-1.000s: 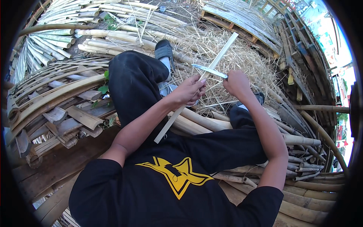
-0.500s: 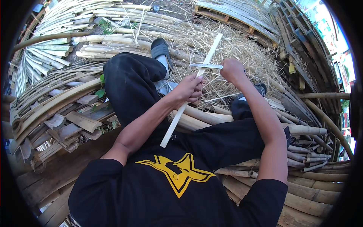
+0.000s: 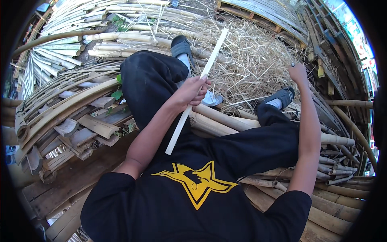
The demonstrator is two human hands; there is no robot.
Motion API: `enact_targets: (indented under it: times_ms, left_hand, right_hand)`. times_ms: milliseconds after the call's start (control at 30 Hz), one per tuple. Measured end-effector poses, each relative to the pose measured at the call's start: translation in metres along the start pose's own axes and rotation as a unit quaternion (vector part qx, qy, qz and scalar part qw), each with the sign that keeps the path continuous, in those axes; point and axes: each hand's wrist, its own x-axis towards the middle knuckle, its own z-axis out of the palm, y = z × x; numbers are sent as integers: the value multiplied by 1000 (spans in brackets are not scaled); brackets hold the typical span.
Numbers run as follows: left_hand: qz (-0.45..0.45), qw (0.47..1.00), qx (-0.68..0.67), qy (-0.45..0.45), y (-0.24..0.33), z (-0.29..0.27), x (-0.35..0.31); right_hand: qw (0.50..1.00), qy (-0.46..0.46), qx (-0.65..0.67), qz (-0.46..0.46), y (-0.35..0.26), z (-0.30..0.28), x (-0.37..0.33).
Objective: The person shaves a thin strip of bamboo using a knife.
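My left hand (image 3: 191, 93) is closed around the middle of a long, pale bamboo strip (image 3: 215, 51). The strip slants from above my lap up toward the far side, its upper end over the straw. Out to the right, apart from the strip, my right hand (image 3: 299, 74) is closed on a knife (image 3: 293, 63). Only a small bit of the knife shows past the fist; the rest of the blade is foreshortened or hidden.
Loose shavings (image 3: 254, 60) cover the ground ahead between my sandalled feet. Split bamboo pieces (image 3: 72, 109) are stacked at the left, with bamboo poles (image 3: 141, 38) beyond. A wooden pallet (image 3: 266, 18) lies at the far right, and more pallets (image 3: 338, 52) stand beside it.
My right hand has swung the knife away from the strip, out to the right. The left hand still grips the strip, which has shifted slightly left in view.
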Motion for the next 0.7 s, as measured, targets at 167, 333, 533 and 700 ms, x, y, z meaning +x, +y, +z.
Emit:
enact_targets:
  times_ms: [167, 333, 533, 700]
  left_hand:
    - [30, 990, 138, 23, -6, 15, 25]
    - [119, 920, 362, 93, -13, 24, 49]
    - [233, 830, 490, 127, -8, 32, 50]
    - [218, 821, 512, 128, -13, 31, 49]
  right_hand:
    - [987, -41, 107, -115, -101, -20, -51]
    - [969, -103, 104, -200, -153, -15, -85]
    - [953, -113, 51, -276, -169, 9, -98]
    - [955, -85, 27, -282, -162, 23, -88]
